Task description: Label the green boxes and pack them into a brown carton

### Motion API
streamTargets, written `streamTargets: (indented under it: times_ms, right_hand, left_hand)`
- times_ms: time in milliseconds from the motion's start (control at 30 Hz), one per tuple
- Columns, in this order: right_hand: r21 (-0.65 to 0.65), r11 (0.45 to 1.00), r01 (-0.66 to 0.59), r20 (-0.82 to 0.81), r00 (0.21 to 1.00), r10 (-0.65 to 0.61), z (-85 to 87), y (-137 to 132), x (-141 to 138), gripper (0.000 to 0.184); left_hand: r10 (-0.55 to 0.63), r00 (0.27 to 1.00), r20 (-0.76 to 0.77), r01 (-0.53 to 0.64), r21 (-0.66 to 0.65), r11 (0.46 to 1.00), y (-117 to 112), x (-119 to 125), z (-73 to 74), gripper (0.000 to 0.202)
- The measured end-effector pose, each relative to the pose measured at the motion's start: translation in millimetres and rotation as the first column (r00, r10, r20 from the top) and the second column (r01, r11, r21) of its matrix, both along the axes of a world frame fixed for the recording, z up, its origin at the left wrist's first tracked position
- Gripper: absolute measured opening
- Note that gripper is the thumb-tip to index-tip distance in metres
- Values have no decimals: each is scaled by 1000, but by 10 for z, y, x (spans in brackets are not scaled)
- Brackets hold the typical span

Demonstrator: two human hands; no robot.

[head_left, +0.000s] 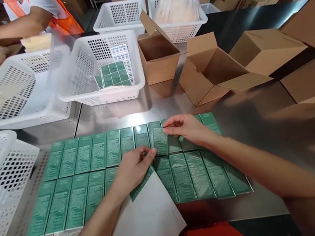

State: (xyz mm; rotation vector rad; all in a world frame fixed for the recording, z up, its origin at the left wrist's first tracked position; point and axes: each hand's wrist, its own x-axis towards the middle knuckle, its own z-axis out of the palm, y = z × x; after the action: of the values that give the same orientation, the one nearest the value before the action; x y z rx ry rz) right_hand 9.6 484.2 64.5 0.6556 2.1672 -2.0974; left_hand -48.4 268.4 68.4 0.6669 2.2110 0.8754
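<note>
Two rows of several slim green wrapped boxes (87, 153) lie side by side on a shiny metal table (261, 120). My right hand (187, 128) rests over the back row, its fingers pinching the top of one green box (159, 140). My left hand (133, 168) lies curled on the front row, with its fingertips touching the lower end of that same box. A white sheet (148, 218) sticks out from under my left wrist toward the table's near edge.
White perforated baskets stand at the left (14, 97) and near left (1, 179); another basket (102, 69) holds green label sheets. Open cardboard boxes (158, 54) (211, 69) sit behind the rows, more cartons to the right. A person in an orange vest (55, 15) works at the far left.
</note>
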Motion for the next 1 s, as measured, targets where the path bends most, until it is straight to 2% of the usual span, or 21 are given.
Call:
streamTargets:
  times_ms: [67, 133, 233, 300, 567, 800, 1000]
  right_hand:
    - [20, 999, -28, 5, 1000, 28, -39, -5, -43, 20]
    - [125, 992, -37, -39, 998, 42, -100, -15, -87, 15]
    - [367, 930, -7, -145, 987, 64, -221, -35, -144, 6]
    - [452, 892, -3, -166, 982, 87, -289, -50, -164, 5]
    - [511, 859, -23, -124, 987, 100, -319, -87, -156, 7]
    - [552, 834, 4, -150, 984, 95, -364, -111, -141, 7]
    - [625, 780, 18, -155, 983, 102, -445, -157, -121, 7]
  left_hand:
    - [4, 1000, 2, -4, -22, 1000, 56, 8, -45, 39]
    - [17, 1000, -17, -18, -54, 998, 96, 13, -79, 37]
    - [23, 998, -51, -30, -127, 991, 142, 15, -107, 35]
    - [24, 998, -60, -34, -180, 983, 165, 15, -114, 35]
    - [-9, 995, -102, -20, -279, 960, 244, 44, -102, 37]
    - [-27, 991, -130, -13, -299, 954, 273, 46, -122, 36]
    - [-54, 987, -150, 6, -301, 954, 298, 1, -141, 36]
